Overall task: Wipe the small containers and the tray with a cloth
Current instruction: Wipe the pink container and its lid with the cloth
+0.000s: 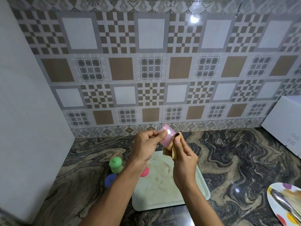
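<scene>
My left hand [145, 145] holds a small pink container [167, 136] tilted in the air above the counter. My right hand [184, 154] pinches a brown cloth [169, 152] against the container's lower side. Below them lies a pale green tray [162, 196] with brown smears on its surface. A pink lid [145, 172] rests at the tray's left edge, partly hidden by my left forearm. A green-capped container [116, 164] and a blue-capped container [110, 179] stand on the counter just left of the tray.
The marbled stone counter [236, 160] runs to a tiled wall at the back. A white appliance [286, 126] stands at the right. A dotted white plate [286, 204] with metal tongs sits at the front right. A white panel closes off the left side.
</scene>
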